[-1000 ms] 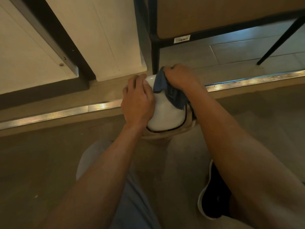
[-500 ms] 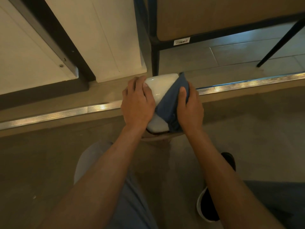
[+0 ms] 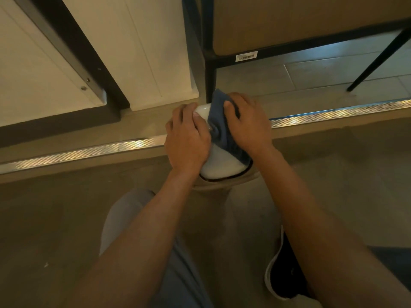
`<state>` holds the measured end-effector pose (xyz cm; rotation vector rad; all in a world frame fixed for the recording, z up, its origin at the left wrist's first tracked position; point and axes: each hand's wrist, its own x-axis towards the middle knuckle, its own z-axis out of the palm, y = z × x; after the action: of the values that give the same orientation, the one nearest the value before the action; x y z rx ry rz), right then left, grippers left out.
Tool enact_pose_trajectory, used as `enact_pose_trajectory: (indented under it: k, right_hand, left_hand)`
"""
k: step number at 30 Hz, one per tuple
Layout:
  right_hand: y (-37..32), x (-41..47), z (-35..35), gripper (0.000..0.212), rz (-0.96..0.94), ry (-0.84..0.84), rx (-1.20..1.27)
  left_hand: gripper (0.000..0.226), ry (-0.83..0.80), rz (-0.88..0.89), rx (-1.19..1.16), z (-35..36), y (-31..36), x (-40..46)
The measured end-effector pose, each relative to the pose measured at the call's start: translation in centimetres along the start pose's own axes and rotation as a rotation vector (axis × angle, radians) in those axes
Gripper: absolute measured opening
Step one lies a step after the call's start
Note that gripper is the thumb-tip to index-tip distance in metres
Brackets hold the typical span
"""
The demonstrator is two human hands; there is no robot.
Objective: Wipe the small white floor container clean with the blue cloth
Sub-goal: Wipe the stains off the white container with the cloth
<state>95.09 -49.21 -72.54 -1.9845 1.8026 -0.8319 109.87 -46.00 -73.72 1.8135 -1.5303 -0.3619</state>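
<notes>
Beige flooring (image 3: 55, 218) runs up to a ribbed metal threshold strip (image 3: 77, 153), beyond which stand a white panelled door (image 3: 138, 52) and a black metal furniture frame (image 3: 210, 70) bearing a barcode label (image 3: 246, 56). Your left hand (image 3: 188, 141) is clasped over the left side of the small white container (image 3: 220, 163), fingers curled over its top, thumb on the white surface. Your right hand (image 3: 249, 125) presses the blue cloth (image 3: 222, 123) against the container's right upper side, fingers curled around the cloth's far edge. The container sits on the floor directly under both hands, astride the threshold strip, with a dark seam visible around its near lower rim. Cloth covers the part between your two hands. Nearer you than the right grip, a dark shoe with a white sole (image 3: 287, 276) rests on the floor.
</notes>
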Motion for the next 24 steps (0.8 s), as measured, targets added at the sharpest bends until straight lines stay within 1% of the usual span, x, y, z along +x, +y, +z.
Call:
enact_pose_trajectory:
  k: [3, 5, 8, 13, 15, 18, 20, 21, 24]
  right_hand:
    - [0.6, -3.1, 1.1, 0.045, 0.019, 0.187, 0.1]
    - [0.7, -3.8, 1.5, 0.046, 0.065, 0.233, 0.124]
    - [0.7, -3.2, 1.3, 0.046, 0.077, 0.231, 0.122]
    - [0.8, -2.9, 1.4, 0.047, 0.092, 0.214, 0.125]
    - [0.6, -3.2, 1.6, 0.047, 0.093, 0.225, 0.107]
    - [0.2, -3.4, 1.6, 0.044, 0.085, 0.228, 0.088]
    - [0.0, -2.6, 1.0, 0.041, 0.078, 0.188, 0.073]
    - [-0.1, -1.7, 0.6, 0.039, 0.089, 0.142, 0.049]
    - [-0.5, 2.0, -0.6, 0.033, 0.188, -0.095, 0.008]
  left_hand:
    - [0.038, -0.01, -0.001, -0.014, 0.1, -0.1, 0.1]
    - [0.037, -0.026, 0.001, -0.022, 0.1, 0.0, 0.2]
    - [0.035, -0.058, 0.005, 0.003, -0.1, 0.2, 0.7]
    - [0.028, -0.182, 0.012, 0.063, -0.6, 0.7, 3.4]
    - [0.026, -0.189, 0.013, 0.092, -0.6, 0.6, 3.8]
    - [0.03, -0.17, 0.034, 0.063, -0.6, 0.1, 3.3]
    - [0.033, -0.169, 0.04, 0.059, -0.5, 0.0, 3.0]
    - [0.034, -0.168, 0.036, 0.064, -0.5, 0.1, 3.0]
    - [0.038, -0.165, 0.026, 0.07, -0.4, 0.3, 3.1]
